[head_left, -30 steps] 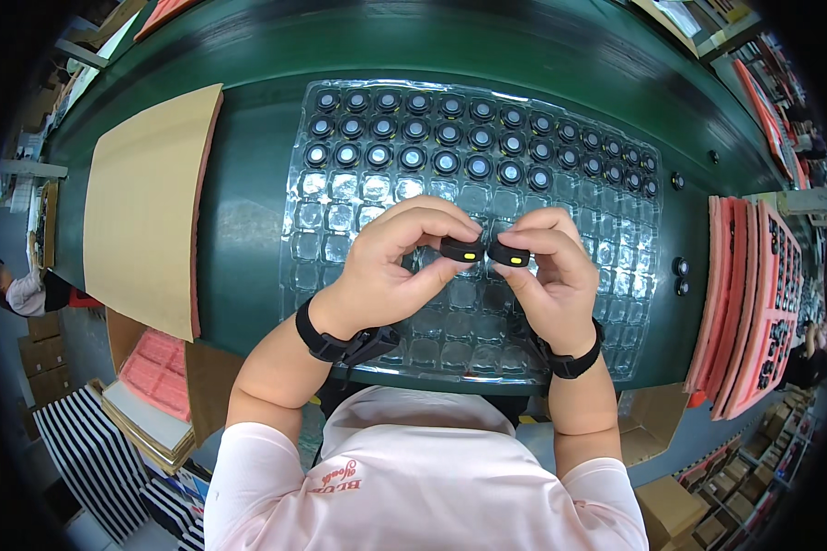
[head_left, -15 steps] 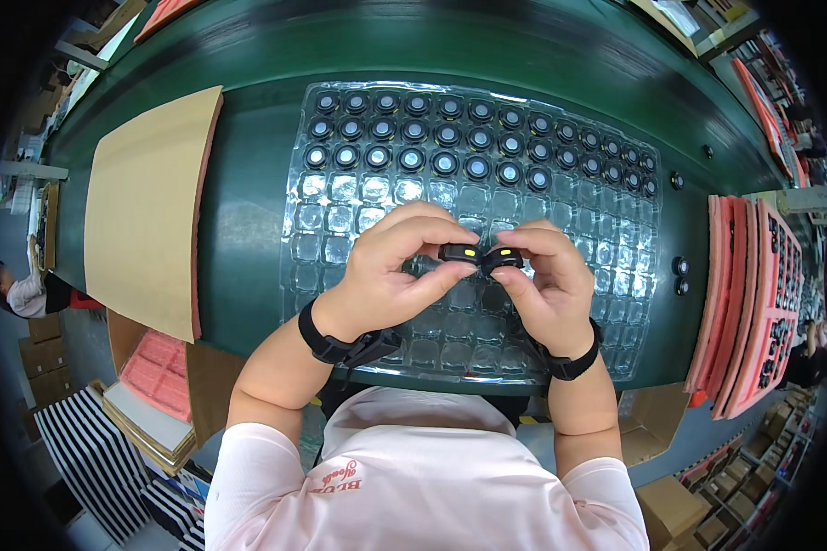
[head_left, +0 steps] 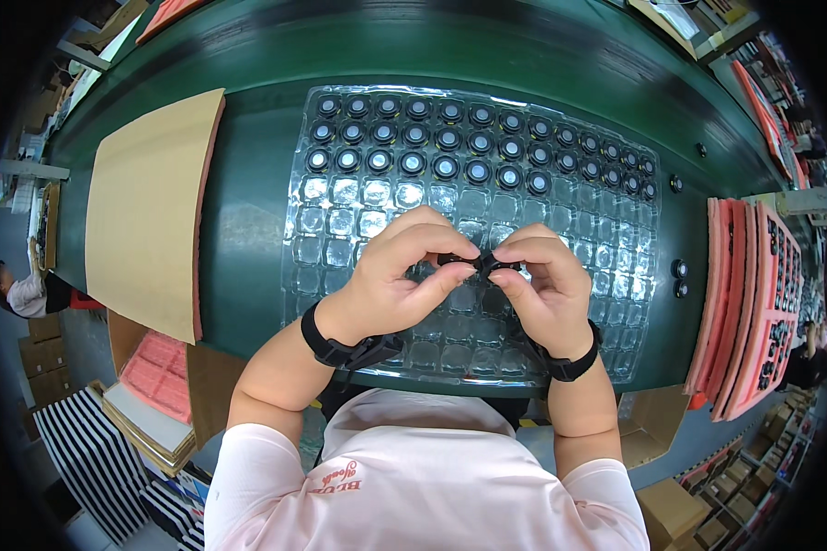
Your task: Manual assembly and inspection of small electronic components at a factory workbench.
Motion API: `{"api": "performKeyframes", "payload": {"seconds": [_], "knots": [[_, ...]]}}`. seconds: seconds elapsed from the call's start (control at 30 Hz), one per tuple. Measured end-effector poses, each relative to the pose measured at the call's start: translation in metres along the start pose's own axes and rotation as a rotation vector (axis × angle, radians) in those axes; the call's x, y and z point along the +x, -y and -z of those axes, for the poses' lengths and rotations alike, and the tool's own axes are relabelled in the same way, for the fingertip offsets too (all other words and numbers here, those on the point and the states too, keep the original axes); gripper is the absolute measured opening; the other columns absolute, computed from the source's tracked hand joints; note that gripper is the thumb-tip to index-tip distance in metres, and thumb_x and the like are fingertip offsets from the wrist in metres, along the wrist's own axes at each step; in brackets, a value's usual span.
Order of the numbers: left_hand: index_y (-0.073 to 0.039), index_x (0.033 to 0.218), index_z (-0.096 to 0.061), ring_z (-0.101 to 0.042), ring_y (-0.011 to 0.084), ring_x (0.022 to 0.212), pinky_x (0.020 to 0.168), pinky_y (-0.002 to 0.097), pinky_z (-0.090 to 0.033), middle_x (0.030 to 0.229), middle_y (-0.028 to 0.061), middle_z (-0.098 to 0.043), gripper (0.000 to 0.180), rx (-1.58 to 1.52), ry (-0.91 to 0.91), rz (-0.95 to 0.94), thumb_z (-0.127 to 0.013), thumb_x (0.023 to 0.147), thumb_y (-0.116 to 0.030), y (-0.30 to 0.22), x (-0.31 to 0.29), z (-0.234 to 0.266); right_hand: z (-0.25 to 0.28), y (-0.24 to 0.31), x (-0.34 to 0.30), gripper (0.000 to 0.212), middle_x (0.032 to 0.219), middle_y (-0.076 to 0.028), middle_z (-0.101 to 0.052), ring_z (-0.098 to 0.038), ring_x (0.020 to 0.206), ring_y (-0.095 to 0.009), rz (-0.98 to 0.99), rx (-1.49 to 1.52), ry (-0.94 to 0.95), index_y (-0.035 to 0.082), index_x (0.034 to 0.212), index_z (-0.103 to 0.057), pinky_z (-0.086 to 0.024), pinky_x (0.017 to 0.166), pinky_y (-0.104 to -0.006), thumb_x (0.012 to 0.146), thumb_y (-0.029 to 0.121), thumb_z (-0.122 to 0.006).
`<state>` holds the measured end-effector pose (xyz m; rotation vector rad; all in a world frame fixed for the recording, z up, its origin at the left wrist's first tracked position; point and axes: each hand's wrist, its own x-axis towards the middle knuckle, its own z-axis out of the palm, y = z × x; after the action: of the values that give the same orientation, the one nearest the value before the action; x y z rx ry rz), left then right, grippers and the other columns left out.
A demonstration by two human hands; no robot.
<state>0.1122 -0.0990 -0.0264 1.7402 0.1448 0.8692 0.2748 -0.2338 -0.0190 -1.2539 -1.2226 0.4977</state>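
Above the middle of a clear plastic tray (head_left: 340, 303), my two hands are close together. My left hand (head_left: 393, 268) pinches a small black round part (head_left: 454, 261), likely a speaker, between thumb and fingertips. Pinched the same way in my right hand (head_left: 553, 280) is a second such part (head_left: 502, 266). Both are partly covered by my fingers, and their inner ends almost meet. In the tray's far rows sit many like parts (head_left: 416, 136), each black with a grey disc in its centre. The nearer pockets hold nothing.
The tray lies on a green bench (head_left: 248, 211). Left of it is a tan board (head_left: 147, 211); at right stands a stack of pink foam trays (head_left: 730, 303). Several loose black parts (head_left: 679, 269) lie between tray and stack. A person (head_left: 28, 292) is at far left.
Both black parts have been tilted in my fingers, so the yellow marks on their sides no longer show. My hands stay in nearly the same place.
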Motion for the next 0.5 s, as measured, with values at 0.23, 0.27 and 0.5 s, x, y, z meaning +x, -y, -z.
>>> {"api": "performKeyframes", "payload": {"seconds": [0.23, 0.27, 0.5], "knots": [[-0.005, 0.106, -0.070, -0.061, 0.0158, 0.081, 0.064, 0.0257, -0.049, 0.094, 0.0063, -0.065, 0.022, -0.042, 0.006, 0.084, -0.077, 0.085, -0.002, -0.003, -0.002, 0.000, 0.002, 0.002, -0.002, 0.021, 0.096, -0.008, -0.070, -0.063, 0.081, -0.018, -0.047, -0.003, 0.019, 0.005, 0.104, -0.070, -0.049, 0.068, -0.0290, 0.085, 0.006, -0.080], [-0.005, 0.107, -0.070, -0.062, 0.0153, 0.081, 0.064, 0.0252, -0.049, 0.094, 0.0062, -0.065, 0.022, -0.036, 0.019, 0.080, -0.077, 0.085, -0.001, -0.002, -0.002, -0.001, 0.003, 0.002, -0.002, 0.021, 0.096, -0.008, -0.070, -0.063, 0.081, -0.018, -0.045, -0.008, 0.017, 0.005, 0.104, -0.070, -0.049, 0.068, -0.0290, 0.085, 0.006, -0.080], [0.002, 0.115, -0.062, -0.064, 0.0154, 0.091, 0.076, 0.0273, -0.058, 0.109, 0.0109, -0.059, 0.025, -0.051, 0.074, 0.151, -0.069, 0.092, 0.005, 0.002, -0.001, 0.005, 0.001, 0.003, 0.009, 0.025, 0.099, -0.009, -0.070, -0.065, 0.082, -0.017, -0.107, -0.078, -0.076, 0.003, 0.110, -0.071, -0.052, 0.069, -0.0299, 0.085, 0.000, -0.077]]}}
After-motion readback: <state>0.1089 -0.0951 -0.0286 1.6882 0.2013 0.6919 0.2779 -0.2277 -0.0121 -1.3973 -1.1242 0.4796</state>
